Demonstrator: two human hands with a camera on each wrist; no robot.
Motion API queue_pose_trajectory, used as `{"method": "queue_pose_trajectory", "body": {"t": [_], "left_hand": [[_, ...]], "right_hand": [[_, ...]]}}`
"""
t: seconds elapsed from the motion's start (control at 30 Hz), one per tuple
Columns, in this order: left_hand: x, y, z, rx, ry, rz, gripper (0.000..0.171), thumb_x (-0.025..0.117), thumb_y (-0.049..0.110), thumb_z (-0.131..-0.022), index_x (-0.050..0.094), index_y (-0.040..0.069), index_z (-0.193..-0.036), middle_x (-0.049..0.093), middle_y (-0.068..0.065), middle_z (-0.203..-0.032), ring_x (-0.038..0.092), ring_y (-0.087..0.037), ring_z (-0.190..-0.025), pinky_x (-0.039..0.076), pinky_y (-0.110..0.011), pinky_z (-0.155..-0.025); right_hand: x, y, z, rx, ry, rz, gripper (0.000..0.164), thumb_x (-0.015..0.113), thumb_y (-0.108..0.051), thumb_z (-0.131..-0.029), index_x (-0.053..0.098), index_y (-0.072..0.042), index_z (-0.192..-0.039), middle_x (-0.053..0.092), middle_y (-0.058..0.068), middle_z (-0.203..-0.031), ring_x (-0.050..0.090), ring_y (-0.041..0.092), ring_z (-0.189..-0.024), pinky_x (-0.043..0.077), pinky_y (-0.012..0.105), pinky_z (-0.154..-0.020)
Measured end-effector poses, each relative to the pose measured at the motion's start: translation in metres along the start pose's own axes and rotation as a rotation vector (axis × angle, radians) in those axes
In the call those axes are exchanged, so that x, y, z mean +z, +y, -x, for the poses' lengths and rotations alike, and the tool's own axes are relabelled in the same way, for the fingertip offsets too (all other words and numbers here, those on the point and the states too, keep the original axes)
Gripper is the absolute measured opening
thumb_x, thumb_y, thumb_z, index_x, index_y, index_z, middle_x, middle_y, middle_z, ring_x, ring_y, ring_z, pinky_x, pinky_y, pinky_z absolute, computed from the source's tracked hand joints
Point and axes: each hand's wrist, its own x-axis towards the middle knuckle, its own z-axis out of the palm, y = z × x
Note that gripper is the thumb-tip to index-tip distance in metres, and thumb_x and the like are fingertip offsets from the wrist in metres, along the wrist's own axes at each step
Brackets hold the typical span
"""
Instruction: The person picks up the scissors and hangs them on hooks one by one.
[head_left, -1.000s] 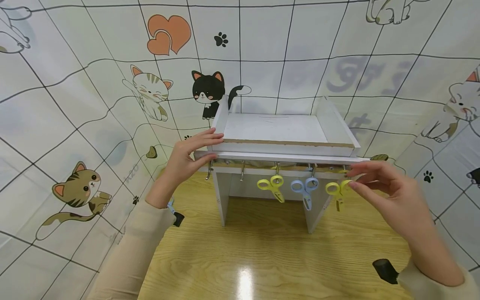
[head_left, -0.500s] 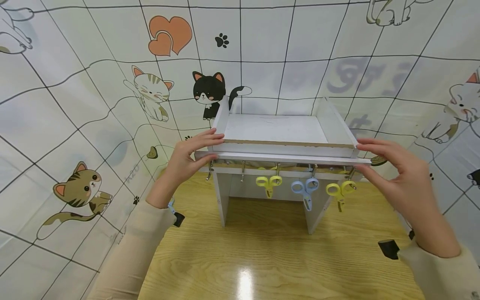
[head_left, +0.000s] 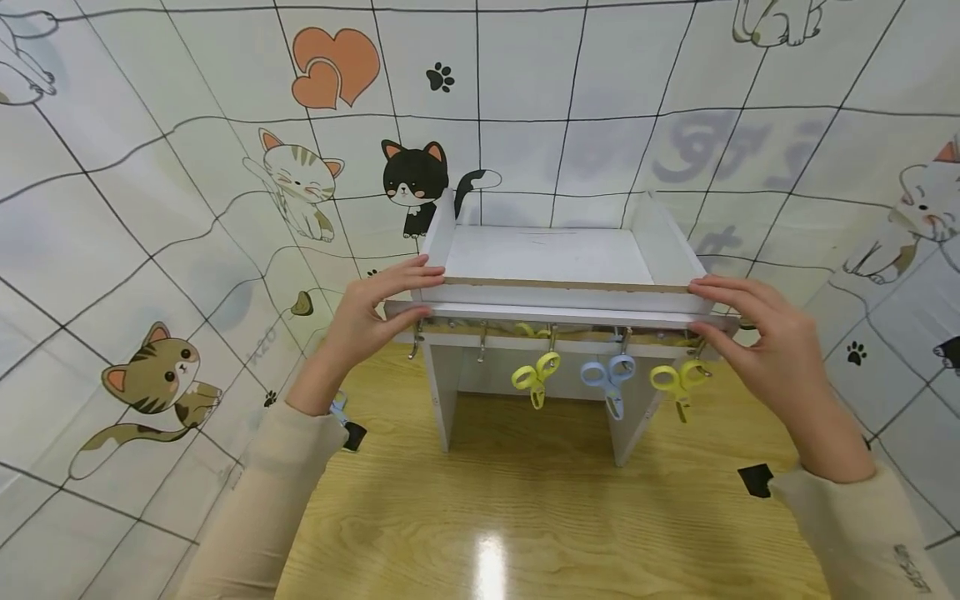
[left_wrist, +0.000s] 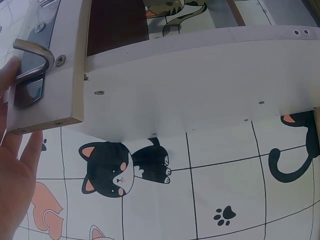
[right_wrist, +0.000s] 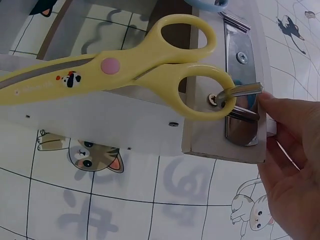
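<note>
Rack [head_left: 555,297] runs left to right, hanging scissors [head_left: 612,387] pointing down.

Wood-grain table [head_left: 487,500] under your grip carries the white stand [head_left: 551,297]; blue scissors [head_left: 610,383] and yellow scissors [head_left: 536,381] hang on its hooks [head_left: 483,343] between your hands [head_left: 776,342].

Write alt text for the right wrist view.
Yellow plastic scissors hang by one handle loop from a shiny metal hook on a white board. The person's right hand holds the board's edge, with a white, cat-printed backdrop behind.
</note>
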Motion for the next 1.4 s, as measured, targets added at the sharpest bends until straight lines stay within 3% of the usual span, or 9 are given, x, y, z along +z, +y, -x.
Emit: {"method": "queue_pose_trajectory", "body": {"t": [0.17, 0.33, 0.63, 0.7, 0.8, 0.93, 1.03, 1.23, 1.4], "left_hand": [[-0.006, -0.002, 0.008, -0.048, 0.023, 0.071, 0.043, 0.074, -0.003, -0.086, 0.067, 0.005, -0.128, 0.062, -0.012, -0.139, 0.049, -0.022, -0.141, 0.037, -0.029, -0.120], [-0.017, -0.011, 0.027, -0.163, 0.127, 0.184, 0.040, 0.063, -0.003, -0.094, 0.060, -0.002, -0.134, 0.057, -0.009, -0.146, 0.050, -0.013, -0.139, 0.038, -0.025, -0.118], [-0.036, -0.049, 0.080, -0.494, 0.252, 0.198, 0.035, 0.054, 0.012, -0.103, 0.059, -0.003, -0.134, 0.067, 0.009, -0.129, 0.060, 0.001, -0.120, 0.046, -0.010, -0.100], [-0.040, -0.056, 0.095, -0.613, 0.209, 0.190, 0.039, 0.053, 0.020, -0.104, 0.057, -0.003, -0.136, 0.067, 0.013, -0.125, 0.060, 0.004, -0.115, 0.047, -0.008, -0.096], [-0.042, -0.069, 0.118, -0.824, 0.083, 0.209, 0.049, 0.050, 0.029, -0.106, 0.049, -0.002, -0.143, 0.063, -0.001, -0.137, 0.057, 0.013, -0.107, 0.049, -0.010, -0.097], [-0.041, -0.087, 0.147, -1.050, -0.095, 0.221, 0.059, 0.044, 0.037, -0.107, 0.038, -0.001, -0.151, 0.043, -0.023, -0.153, 0.061, -0.018, -0.127, 0.048, -0.034, -0.110], [-0.039, -0.097, 0.166, -1.154, -0.191, 0.227, 0.063, 0.040, 0.041, -0.108, 0.032, -0.001, -0.154, 0.039, -0.026, -0.154, 0.044, -0.040, -0.141, 0.043, -0.047, -0.114], [-0.035, -0.113, 0.203, -1.306, -0.294, 0.227, 0.076, 0.041, 0.050, -0.105, 0.025, -0.006, -0.155, 0.040, -0.028, -0.153, 0.043, -0.042, -0.141, 0.041, -0.052, -0.115], [-0.033, -0.119, 0.227, -1.427, -0.268, 0.242, 0.077, 0.044, 0.043, -0.106, 0.020, -0.011, -0.153, 0.044, -0.029, -0.149, 0.054, -0.040, -0.132, 0.050, -0.044, -0.107]], "right_hand": [[0.002, -0.002, 0.000, 0.011, 0.004, 0.011, 0.059, 0.082, 0.018, -0.065, 0.072, -0.004, -0.120, 0.070, 0.018, -0.120, 0.048, -0.011, -0.128, 0.036, 0.000, -0.085], [0.001, -0.003, 0.001, 0.031, 0.007, 0.026, 0.058, 0.082, 0.016, -0.067, 0.072, -0.005, -0.119, 0.071, 0.016, -0.120, 0.047, -0.014, -0.127, 0.032, 0.004, -0.072], [-0.002, -0.006, 0.000, 0.056, -0.002, 0.044, 0.055, 0.082, 0.015, -0.069, 0.072, -0.005, -0.120, 0.070, 0.015, -0.121, 0.045, -0.018, -0.125, 0.030, 0.005, -0.068], [-0.002, -0.006, 0.000, 0.057, -0.003, 0.045, 0.055, 0.082, 0.015, -0.069, 0.072, -0.005, -0.120, 0.070, 0.015, -0.121, 0.045, -0.019, -0.123, 0.030, 0.005, -0.067], [-0.001, -0.005, 0.001, 0.057, -0.001, 0.039, 0.055, 0.082, 0.015, -0.069, 0.072, -0.005, -0.119, 0.071, 0.015, -0.120, 0.045, -0.021, -0.120, 0.030, 0.006, -0.066], [0.000, -0.004, 0.001, 0.053, 0.006, 0.032, 0.054, 0.082, 0.016, -0.069, 0.072, -0.004, -0.119, 0.071, 0.016, -0.119, 0.045, -0.020, -0.120, 0.030, 0.007, -0.065], [-0.001, -0.004, 0.000, 0.054, 0.008, 0.028, 0.054, 0.082, 0.016, -0.069, 0.072, -0.004, -0.118, 0.071, 0.016, -0.119, 0.046, -0.019, -0.122, 0.030, 0.007, -0.066], [-0.001, -0.003, 0.000, 0.057, 0.013, 0.004, 0.055, 0.082, 0.017, -0.068, 0.072, -0.004, -0.118, 0.071, 0.016, -0.118, 0.048, -0.017, -0.123, 0.031, 0.005, -0.067], [0.000, -0.003, 0.000, 0.056, 0.004, -0.002, 0.055, 0.081, 0.017, -0.068, 0.072, -0.004, -0.118, 0.071, 0.016, -0.119, 0.048, -0.018, -0.121, 0.033, 0.003, -0.069]]}}
